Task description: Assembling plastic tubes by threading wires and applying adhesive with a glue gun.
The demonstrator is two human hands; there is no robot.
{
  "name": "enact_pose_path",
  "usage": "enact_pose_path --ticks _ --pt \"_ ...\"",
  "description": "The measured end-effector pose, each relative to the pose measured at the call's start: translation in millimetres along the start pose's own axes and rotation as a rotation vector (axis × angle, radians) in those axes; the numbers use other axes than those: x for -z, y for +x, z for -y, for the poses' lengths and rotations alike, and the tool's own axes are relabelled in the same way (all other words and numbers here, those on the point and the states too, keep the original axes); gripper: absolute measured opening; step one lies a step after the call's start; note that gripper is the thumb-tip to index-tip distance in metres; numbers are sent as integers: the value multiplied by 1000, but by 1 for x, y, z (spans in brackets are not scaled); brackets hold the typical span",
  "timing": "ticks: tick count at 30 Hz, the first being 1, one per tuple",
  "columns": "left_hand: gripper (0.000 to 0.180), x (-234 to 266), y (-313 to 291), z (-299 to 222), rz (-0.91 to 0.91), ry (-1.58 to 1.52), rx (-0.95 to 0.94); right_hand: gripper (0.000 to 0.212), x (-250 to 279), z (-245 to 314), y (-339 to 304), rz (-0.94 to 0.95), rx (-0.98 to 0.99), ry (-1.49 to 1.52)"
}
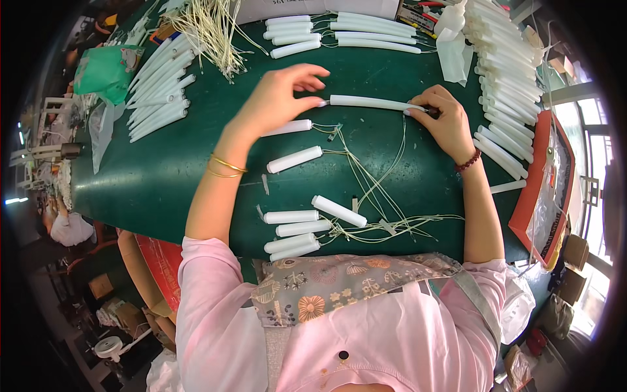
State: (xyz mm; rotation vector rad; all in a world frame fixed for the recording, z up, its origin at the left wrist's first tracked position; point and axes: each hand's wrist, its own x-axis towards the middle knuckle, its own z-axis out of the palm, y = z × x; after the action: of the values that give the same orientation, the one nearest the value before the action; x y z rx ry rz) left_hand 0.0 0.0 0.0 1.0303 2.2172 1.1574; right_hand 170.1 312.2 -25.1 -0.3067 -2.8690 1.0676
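A slim white tube spans the hands toward the surface's far edge. The right hand pinches its right end; the left hand's fingers are loosely parted, thumb by the other end. It looks light, stiff, smooth; end grips seem best.

Your head cam is the left of the pair: wide fisheye, upright, facing down at close range onto the table. Your shirt fills 6 o'clock; left hand sits at 11, right hand at 2.
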Motion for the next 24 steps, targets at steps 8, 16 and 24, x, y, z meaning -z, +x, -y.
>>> enact_pose_path --ticks 8,16,24 --pt "26 35 -3 4 85 486 121 16 -1 1 21 -117 424 -252" --pt "22 1 48 39 -344 864 -313 17 3 -15 75 -335 416 -546" --pt "20 3 1 -16 -300 569 -184 14 2 11 47 -245 509 -332"
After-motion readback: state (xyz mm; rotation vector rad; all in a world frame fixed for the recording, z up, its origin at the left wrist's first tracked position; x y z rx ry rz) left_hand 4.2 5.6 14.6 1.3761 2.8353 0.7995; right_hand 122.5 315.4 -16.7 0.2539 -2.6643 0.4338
